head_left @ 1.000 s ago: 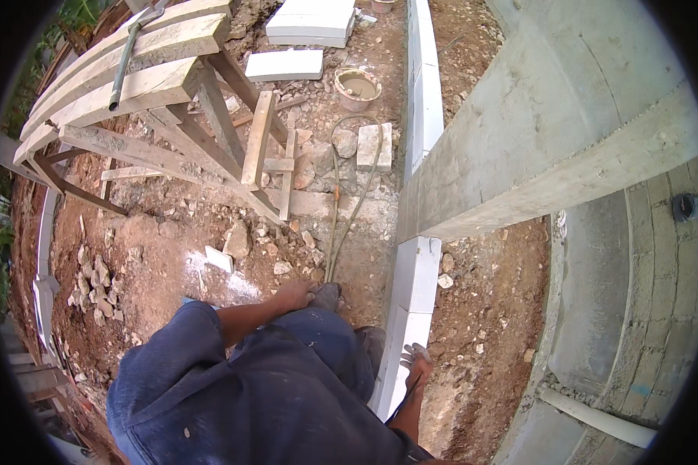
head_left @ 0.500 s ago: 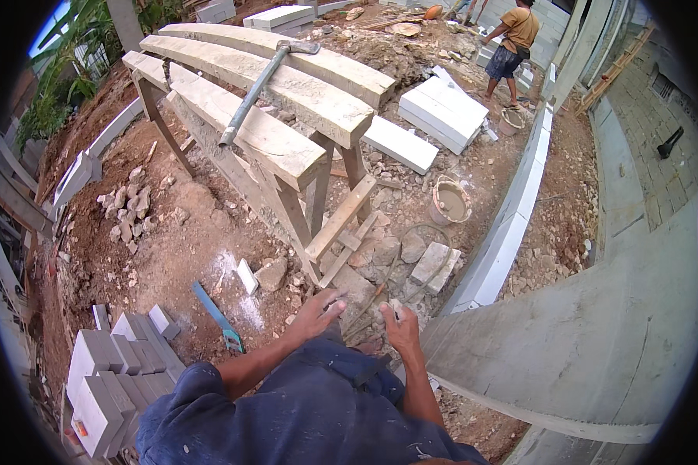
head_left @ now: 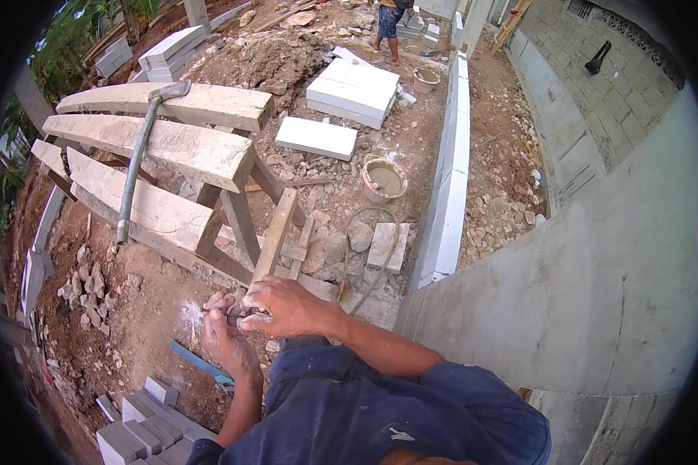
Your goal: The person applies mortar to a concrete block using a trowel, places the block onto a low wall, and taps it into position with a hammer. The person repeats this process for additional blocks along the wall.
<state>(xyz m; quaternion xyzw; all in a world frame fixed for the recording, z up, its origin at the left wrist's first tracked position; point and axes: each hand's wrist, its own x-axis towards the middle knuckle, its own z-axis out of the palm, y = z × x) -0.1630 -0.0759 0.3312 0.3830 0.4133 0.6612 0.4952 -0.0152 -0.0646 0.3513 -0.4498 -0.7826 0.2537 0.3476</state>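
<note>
Both my hands are raised in front of me at the lower middle. My left hand (head_left: 233, 345) grips a thin dark rod (head_left: 223, 313), too small to name surely, with its fingertips. My right hand (head_left: 291, 310) is beside and above it, pinching around the same rod. Below and left of them a blue hand saw (head_left: 194, 363) lies on the dirt. Just beyond my hands stand wooden trestles with thick pale beams (head_left: 155, 151), and a long-handled metal tool (head_left: 135, 172) lies across those beams.
A low white block wall (head_left: 448, 205) and a concrete face (head_left: 566, 310) run on the right. White blocks (head_left: 349, 93), a bucket of grey mix (head_left: 381, 182), a looped hose (head_left: 349, 256) and rubble lie around. Stacked blocks (head_left: 128, 442) are lower left. Another person (head_left: 388, 27) stands at the back.
The view has tilted up and shifted since a second ago. My right hand left the white block wall. My two hands have come together on the thin rod, moving leftward.
</note>
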